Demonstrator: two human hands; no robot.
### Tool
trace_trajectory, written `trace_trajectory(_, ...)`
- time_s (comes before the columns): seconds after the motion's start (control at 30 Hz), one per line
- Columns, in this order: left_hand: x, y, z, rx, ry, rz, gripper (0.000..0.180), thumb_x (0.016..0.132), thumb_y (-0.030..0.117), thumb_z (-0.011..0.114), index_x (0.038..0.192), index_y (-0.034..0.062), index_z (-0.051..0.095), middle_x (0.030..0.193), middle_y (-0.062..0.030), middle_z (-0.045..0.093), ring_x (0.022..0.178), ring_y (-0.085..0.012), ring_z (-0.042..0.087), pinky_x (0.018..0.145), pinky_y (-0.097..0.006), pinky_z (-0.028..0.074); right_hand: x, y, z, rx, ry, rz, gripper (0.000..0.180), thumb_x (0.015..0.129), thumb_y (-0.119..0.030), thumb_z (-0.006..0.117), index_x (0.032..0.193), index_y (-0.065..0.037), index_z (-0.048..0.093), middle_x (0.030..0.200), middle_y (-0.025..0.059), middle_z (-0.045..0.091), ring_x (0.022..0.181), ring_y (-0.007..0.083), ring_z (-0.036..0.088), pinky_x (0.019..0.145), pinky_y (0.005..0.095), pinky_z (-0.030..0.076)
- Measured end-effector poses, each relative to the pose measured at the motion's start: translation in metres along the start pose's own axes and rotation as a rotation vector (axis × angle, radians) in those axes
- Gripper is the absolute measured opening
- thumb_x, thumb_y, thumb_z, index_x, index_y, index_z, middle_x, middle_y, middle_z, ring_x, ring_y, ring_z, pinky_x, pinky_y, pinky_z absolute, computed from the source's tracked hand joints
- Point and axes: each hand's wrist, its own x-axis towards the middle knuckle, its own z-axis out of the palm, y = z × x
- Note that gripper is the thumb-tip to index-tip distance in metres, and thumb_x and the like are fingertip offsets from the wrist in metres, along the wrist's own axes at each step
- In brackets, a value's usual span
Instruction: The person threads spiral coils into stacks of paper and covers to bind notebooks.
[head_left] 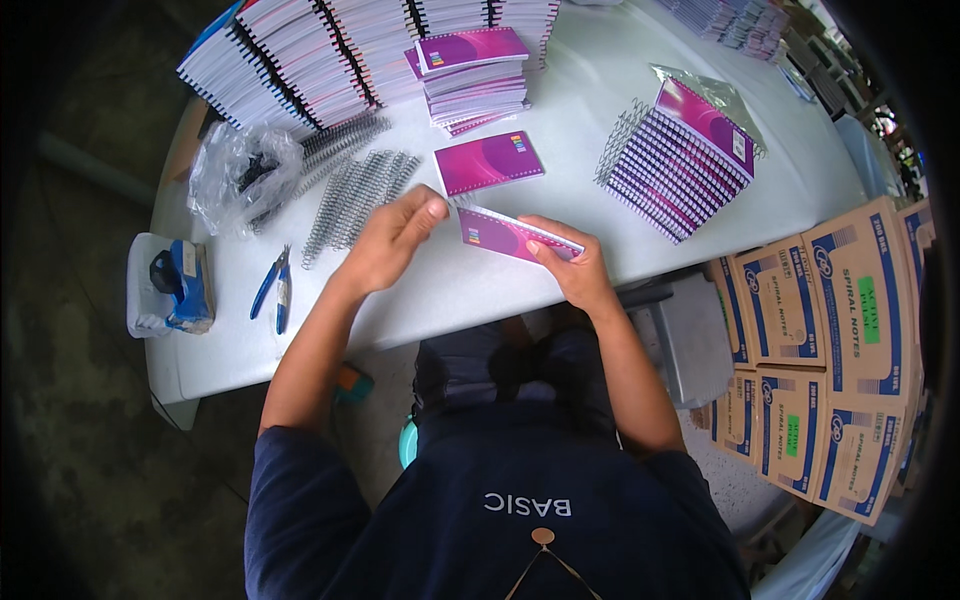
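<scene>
A small purple notebook (508, 236), its long upper edge punched with holes, is tilted above the near part of the table. My right hand (578, 262) grips its right end, thumb on the cover and fingers behind. At the opposite end, my left hand (398, 232) is closed with thumb and fingers pinched together. A thin silver wire coil (463, 200) shows faintly between those fingertips and the notebook's corner; its far part is hard to make out. Just beyond lies another purple notebook (489, 163) with a punched edge and no coil visible.
Loose wire coils (358, 200) lie left of my hands, beside a plastic bag (245, 178) and blue-handled pliers (272, 288). A tape dispenser (182, 285) sits far left. Behind are stacked notebooks (475, 85); coil-bound ones (680, 165) stand right. Cartons (845, 300) are piled beside the table.
</scene>
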Motion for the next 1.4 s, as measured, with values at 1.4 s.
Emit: trace_trajectory(1.4,0.029,0.007,-0.011,0.635,-0.249,0.529,0.021,0.080,0.016,0.069,0.097,0.0078,0.061,0.095,-0.0089,0.062,0.096,-0.0274,0.054,0.085,-0.036,0.040,-0.004,-0.002,0.000,-0.024,-0.034,0.037,0.028,0.088,-0.006,0.059,0.116,0.001,0.060,0.104,0.0097,0.067,0.092,0.0118,0.058,0.083,0.0251,0.046)
